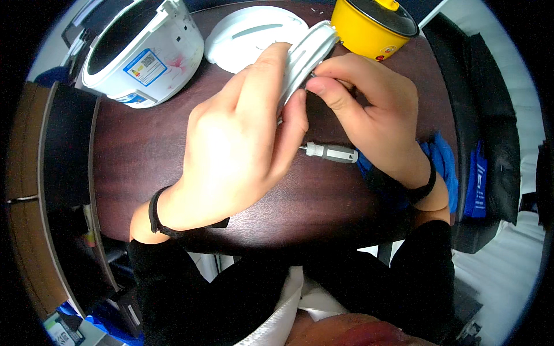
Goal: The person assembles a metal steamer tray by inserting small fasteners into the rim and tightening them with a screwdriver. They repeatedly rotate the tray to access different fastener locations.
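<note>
Slanting, a white part (307,55) is clasped by the left grip (239,127); beside it, a dark piece (312,74) by the right grip (375,106).

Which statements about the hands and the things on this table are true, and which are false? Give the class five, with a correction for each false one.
1. The left hand holds a white ridged part. True.
2. The right hand lies flat on the table. False: it is raised, thumb and forefinger together close to the white ridged part; what they pinch is hard to tell.
3. The screwdriver with the grey-and-white handle lies on the table. True.
4. The yellow pot stands left of the round white piece. False: the yellow pot is to the right of the round white piece.
5. There is a black band on the left wrist only. False: the right wrist wears one too.
</note>
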A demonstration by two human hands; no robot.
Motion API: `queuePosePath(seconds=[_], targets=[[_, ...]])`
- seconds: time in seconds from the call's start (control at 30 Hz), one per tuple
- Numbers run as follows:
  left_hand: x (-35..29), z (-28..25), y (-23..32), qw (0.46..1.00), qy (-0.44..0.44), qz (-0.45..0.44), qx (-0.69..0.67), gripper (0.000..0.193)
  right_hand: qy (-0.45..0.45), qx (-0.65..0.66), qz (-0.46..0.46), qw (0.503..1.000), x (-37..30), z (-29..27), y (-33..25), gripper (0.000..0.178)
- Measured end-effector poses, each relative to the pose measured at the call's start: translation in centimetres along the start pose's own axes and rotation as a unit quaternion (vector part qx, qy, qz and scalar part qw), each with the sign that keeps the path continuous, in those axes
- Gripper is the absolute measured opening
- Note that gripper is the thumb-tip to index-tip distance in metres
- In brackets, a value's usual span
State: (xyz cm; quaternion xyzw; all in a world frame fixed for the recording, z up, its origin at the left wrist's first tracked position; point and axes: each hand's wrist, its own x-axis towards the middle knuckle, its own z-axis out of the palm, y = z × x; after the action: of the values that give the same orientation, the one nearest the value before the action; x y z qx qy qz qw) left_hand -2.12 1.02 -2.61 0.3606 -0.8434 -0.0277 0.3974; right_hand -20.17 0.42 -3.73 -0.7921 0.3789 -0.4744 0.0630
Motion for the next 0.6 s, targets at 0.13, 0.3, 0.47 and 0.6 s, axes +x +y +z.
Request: queuePosePath(seconds=[0.13, 0.3, 0.47, 0.6], targets=[[0.0, 0.3, 0.6, 1.0, -0.004, -0.001, 0.019, 0.038, -0.015, -0.026, -0.027, 0.999, -0.3, -0.6, -0.2, 0.012], [-0.2, 0.2, 0.8, 0.999, -0.017, -0.017, 0.025, 0.039, -0.008, -0.03, -0.029, 0.999, -0.5, -0.5, -0.2, 0.013], [-0.3, 1.0, 0.5, 1.0, 0.009, 0.018, 0.024, 0.038, 0.003, -0.002, -0.028, 1.0, -0.6, -0.5, 0.5, 0.013], [-0.4, 1.0, 0.6, 1.0, 0.004, 0.016, 0.023, 0.04, 0.001, 0.03, 0.01, 1.0, -0.9, -0.5, 0.5, 0.012]])
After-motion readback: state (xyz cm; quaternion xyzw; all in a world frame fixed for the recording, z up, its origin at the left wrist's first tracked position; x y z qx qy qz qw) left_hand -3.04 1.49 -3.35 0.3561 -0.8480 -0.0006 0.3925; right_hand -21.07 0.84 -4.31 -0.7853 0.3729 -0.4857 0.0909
